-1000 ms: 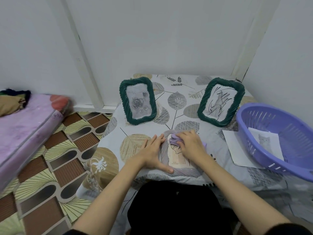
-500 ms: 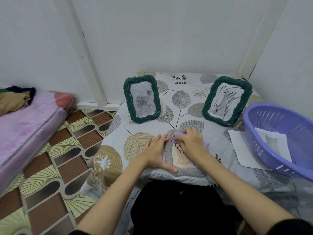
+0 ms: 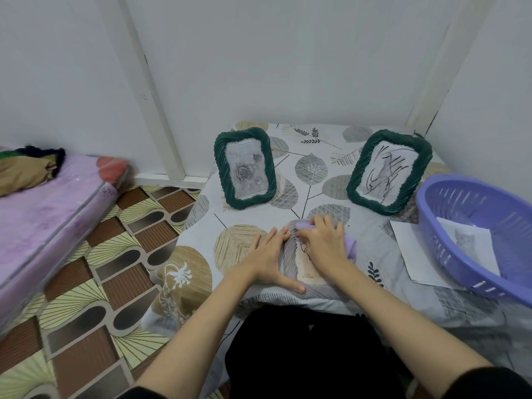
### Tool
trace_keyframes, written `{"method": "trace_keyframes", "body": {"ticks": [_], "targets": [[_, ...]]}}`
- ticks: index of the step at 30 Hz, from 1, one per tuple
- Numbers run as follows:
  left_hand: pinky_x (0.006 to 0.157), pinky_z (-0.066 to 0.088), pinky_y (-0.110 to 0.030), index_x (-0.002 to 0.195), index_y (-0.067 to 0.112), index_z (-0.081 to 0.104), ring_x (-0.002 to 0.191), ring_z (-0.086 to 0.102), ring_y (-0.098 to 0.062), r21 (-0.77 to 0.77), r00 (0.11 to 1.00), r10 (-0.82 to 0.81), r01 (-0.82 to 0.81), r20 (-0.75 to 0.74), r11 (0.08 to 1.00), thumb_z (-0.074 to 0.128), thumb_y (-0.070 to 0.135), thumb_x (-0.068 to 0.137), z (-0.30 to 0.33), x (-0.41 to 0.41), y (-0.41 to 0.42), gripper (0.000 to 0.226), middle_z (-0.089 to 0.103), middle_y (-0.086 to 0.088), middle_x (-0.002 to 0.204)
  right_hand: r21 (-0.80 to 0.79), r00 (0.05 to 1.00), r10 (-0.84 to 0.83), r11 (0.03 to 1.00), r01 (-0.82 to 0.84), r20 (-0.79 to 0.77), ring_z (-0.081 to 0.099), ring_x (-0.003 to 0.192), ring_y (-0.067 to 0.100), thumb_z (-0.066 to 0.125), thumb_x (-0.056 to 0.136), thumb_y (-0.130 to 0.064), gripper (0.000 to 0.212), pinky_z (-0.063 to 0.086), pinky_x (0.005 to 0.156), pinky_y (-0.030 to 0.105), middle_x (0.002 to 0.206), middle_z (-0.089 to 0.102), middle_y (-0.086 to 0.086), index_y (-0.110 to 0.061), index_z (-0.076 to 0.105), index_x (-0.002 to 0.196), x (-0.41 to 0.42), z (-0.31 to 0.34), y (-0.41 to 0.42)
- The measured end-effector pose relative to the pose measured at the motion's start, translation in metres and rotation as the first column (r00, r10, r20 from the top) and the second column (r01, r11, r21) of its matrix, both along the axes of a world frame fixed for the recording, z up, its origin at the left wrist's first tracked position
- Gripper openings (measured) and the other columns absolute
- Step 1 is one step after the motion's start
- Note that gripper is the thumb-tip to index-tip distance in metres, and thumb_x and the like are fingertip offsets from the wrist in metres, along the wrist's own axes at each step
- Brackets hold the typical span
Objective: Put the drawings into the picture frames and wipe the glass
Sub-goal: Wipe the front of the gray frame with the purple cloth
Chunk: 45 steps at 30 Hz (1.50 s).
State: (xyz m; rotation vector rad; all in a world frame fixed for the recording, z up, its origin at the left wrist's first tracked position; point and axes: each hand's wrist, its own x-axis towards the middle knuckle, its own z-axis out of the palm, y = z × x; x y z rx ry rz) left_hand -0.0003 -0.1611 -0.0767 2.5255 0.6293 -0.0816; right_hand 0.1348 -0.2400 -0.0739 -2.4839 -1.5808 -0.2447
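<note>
Frame [image 3: 290, 262] flat at the bed's near edge, long axis running away from the person; left hand [image 3: 266, 259], fingers straight, steadies its left side; right hand [image 3: 324, 244] presses a cloth [image 3: 351, 246] at its far end.

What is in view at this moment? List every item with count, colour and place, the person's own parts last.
standing picture frames: 2, dark green, upright at the back of the table, one left with a rose drawing, one right with a line drawing
flat picture frame: 1, pale grey-lilac, lying at the table's near edge under the hands
cloth: 1, lilac, on the flat frame under the right hand
basket: 1, purple, right side of the table
cat drawing: 1, white sheet, inside the basket
paper sheet: 1, white, partly under the basket
tablecloth: 1, white with leaf print
mattress: 1, pink-purple, left, bundled fabric on it
floor mat: 1, brown and cream pattern
left hand: flat, steadying the flat frame
right hand: pressing the cloth
</note>
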Motion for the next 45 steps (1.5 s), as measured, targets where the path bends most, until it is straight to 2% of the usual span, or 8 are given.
{"method": "trace_keyframes", "body": {"ticks": [4,8,14,20,25,31,36,45], "targets": [[0.118,-0.012,-0.041,0.148,0.018,0.004,0.145,-0.009,-0.012,0.014,1.000,0.003,-0.003,0.005,1.000,0.075,0.064,0.054,-0.003,0.000,0.001,0.126,0.000,0.006,0.158,-0.004,0.992,0.046,0.999,-0.046,0.116,0.058,0.079,0.026,0.045,0.075,-0.035,0.026,0.033,0.069,0.034,0.088,0.064,0.003,-0.036,0.070,0.067,-0.005,-0.006,-0.023],[0.117,-0.012,-0.041,0.147,0.017,0.005,0.145,-0.008,-0.012,0.012,1.000,0.002,-0.002,0.008,1.000,0.076,0.063,0.054,-0.002,-0.001,0.001,0.126,0.000,0.006,0.158,0.054,0.958,0.231,0.969,-0.243,0.168,0.043,0.080,0.017,0.041,0.074,-0.040,0.029,0.020,0.063,0.030,0.086,0.062,-0.004,-0.041,0.069,0.075,-0.006,-0.015,-0.057],[0.117,-0.012,-0.041,0.148,0.018,0.004,0.145,-0.009,-0.011,0.011,1.000,0.004,-0.004,0.001,1.000,0.075,0.064,0.054,-0.002,-0.001,0.000,0.126,-0.001,0.007,0.158,0.113,0.973,0.165,0.976,-0.184,0.164,0.055,0.065,0.021,0.068,0.064,-0.041,0.006,0.029,0.056,0.029,0.073,0.059,-0.004,-0.044,0.069,0.069,0.007,-0.004,-0.047],[0.118,-0.011,-0.043,0.147,0.017,0.006,0.145,-0.008,-0.012,0.011,1.000,0.012,-0.012,0.004,1.000,0.076,0.064,0.053,-0.004,0.001,0.002,0.126,0.002,0.006,0.158,0.068,0.932,0.209,0.969,-0.239,0.297,0.039,0.078,0.018,0.052,0.069,-0.038,0.018,0.017,0.061,0.029,0.083,0.062,-0.004,-0.041,0.069,0.075,-0.003,-0.016,-0.056],[0.118,-0.011,-0.044,0.147,0.019,0.006,0.145,-0.007,-0.011,-0.002,1.000,0.015,-0.015,0.010,1.000,0.076,0.063,0.053,-0.003,0.001,0.001,0.126,0.002,0.006,0.158,0.030,0.952,0.156,0.985,-0.169,0.262,0.047,0.074,0.018,0.055,0.068,-0.044,0.015,0.029,0.064,0.029,0.080,0.061,-0.006,-0.043,0.069,0.071,-0.011,-0.009,-0.044],[0.118,-0.012,-0.042,0.148,0.017,0.004,0.145,-0.009,-0.011,0.009,1.000,0.005,-0.005,-0.010,1.000,0.075,0.064,0.054,-0.002,0.000,0.001,0.127,-0.001,0.006,0.158,0.036,0.894,0.396,0.910,-0.412,0.209,0.038,0.075,0.009,0.040,0.068,-0.034,0.029,0.027,0.056,0.024,0.078,0.057,-0.011,-0.049,0.065,0.072,0.017,-0.006,-0.075],[0.117,-0.013,-0.041,0.148,0.018,0.004,0.145,-0.008,-0.011,0.006,1.000,0.004,-0.004,-0.003,1.000,0.075,0.065,0.053,-0.003,0.001,0.001,0.128,-0.001,0.006,0.158,0.074,0.954,0.296,0.951,-0.299,0.051,0.059,0.068,0.020,0.049,0.069,-0.038,0.018,0.029,0.055,0.028,0.077,0.061,-0.006,-0.043,0.065,0.063,0.016,0.002,-0.073],[0.117,-0.013,-0.041,0.148,0.018,0.003,0.145,-0.009,-0.011,0.016,1.000,-0.001,0.001,-0.010,1.000,0.073,0.068,0.052,-0.003,0.000,0.002,0.129,-0.002,0.007,0.158,0.046,0.951,0.251,0.964,-0.264,0.182,0.054,0.069,0.018,0.041,0.068,-0.035,0.024,0.041,0.052,0.028,0.078,0.061,-0.008,-0.039,0.063,0.061,0.029,0.001,-0.086]]}}
